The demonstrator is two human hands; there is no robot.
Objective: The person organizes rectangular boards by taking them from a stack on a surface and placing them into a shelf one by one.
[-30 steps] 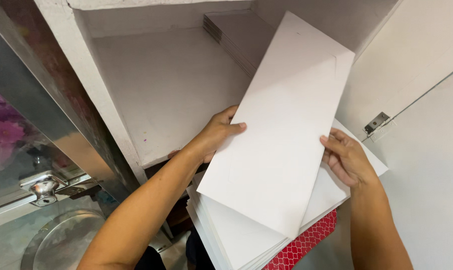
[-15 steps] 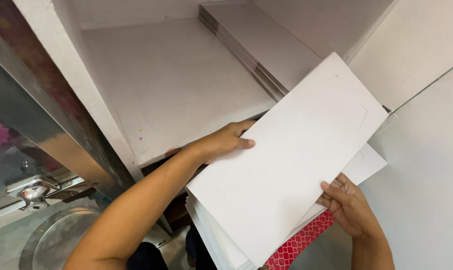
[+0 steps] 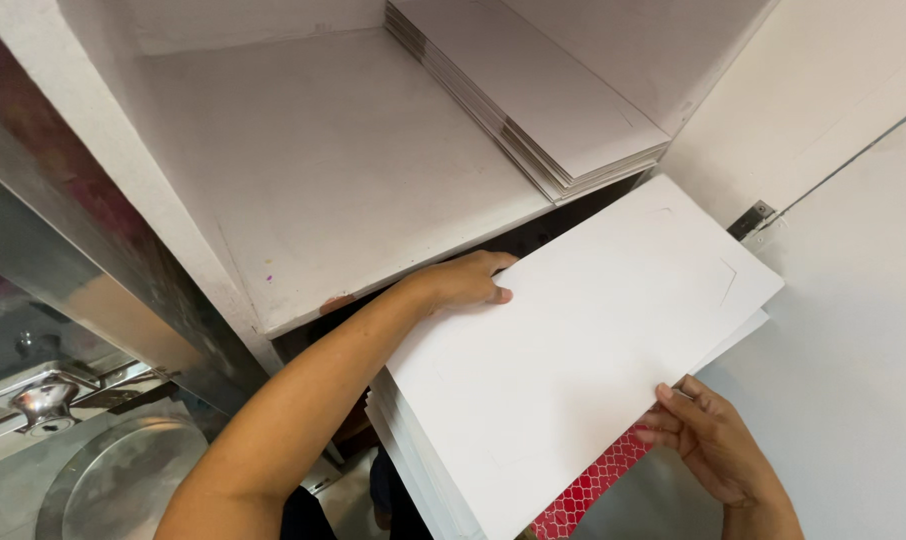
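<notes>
A stack of flat white cardboard sheets (image 3: 573,360) lies tilted in front of an open white cupboard. My left hand (image 3: 468,283) grips the stack's far left edge, thumb on top. My right hand (image 3: 708,440) holds the near right edge from below, fingers curled around it. A red patterned sheet (image 3: 593,482) shows under the stack. On the cupboard shelf (image 3: 333,170) a second pile of white sheets (image 3: 533,90) rests against the right wall.
The cupboard's white door (image 3: 853,120) stands open at right, with a metal hinge (image 3: 753,218). At left are a shiny metal frame (image 3: 93,280), a metal knob (image 3: 43,400) and a round steel lid (image 3: 123,480) below.
The stack has tipped from steep to nearly flat and come down lower. My right hand slid down to the near right edge. The view rose, revealing the pile on the shelf.
</notes>
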